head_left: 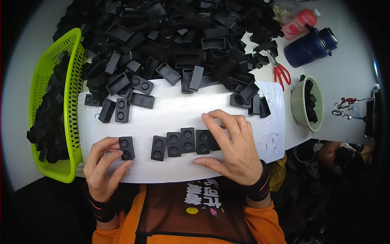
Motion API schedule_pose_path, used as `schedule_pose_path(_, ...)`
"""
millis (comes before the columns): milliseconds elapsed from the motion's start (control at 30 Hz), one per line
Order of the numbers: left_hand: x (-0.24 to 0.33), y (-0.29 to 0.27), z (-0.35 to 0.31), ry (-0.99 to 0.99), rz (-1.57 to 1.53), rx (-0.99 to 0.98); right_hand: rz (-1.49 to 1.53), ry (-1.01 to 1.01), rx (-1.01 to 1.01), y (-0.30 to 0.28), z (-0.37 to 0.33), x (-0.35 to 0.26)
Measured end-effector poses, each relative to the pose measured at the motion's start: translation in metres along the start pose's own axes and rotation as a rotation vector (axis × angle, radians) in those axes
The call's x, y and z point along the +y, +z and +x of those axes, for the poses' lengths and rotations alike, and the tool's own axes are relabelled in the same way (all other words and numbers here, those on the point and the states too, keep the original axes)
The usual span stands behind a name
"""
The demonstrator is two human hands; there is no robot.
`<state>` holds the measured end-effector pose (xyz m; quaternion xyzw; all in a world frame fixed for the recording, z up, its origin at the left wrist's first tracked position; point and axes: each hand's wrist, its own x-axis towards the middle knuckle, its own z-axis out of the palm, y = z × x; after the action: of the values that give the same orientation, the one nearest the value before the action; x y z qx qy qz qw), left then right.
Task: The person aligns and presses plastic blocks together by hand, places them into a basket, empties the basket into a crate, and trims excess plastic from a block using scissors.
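Small black rectangular plastic parts with two round holes lie in a row (180, 142) on a white board (174, 110). My left hand (103, 164) pinches one such part (127, 147) at the row's left end, apart from the others. At the right end, my right hand (231, 146) rests flat on the board with fingers spread, covering the last part and touching the one beside it. Its thumb lies along the board's near edge.
A large heap of black parts (170, 36) fills the far side. A lime green basket (61, 105) with parts stands at the left. Red scissors (281, 72), a dark blue bottle (310, 46) and a small pale green basket (306, 103) sit at the right.
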<state>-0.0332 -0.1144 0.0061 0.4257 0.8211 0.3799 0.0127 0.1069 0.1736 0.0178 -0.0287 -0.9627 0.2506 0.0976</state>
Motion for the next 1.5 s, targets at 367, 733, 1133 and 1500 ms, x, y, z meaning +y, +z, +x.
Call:
schedule_pose_path(367,0.029,0.02,0.038,0.03,-0.026,-0.176,-0.086,-0.105,-0.061,0.01,0.006,-0.007)
schedule_pose_path(733,0.034,0.039,0.039,0.197,0.079,-0.221,-0.056,-0.087,-0.067,0.005,-0.003,-0.009)
schedule_pose_path(1133,0.037,0.037,0.043,0.205,0.11,-0.268,0.103,-0.141,-0.041,0.005,-0.011,0.006)
schedule_pose_path(1500,0.009,0.01,0.009,0.088,-0.185,-0.138,0.304,-0.045,0.146,0.007,-0.038,0.014)
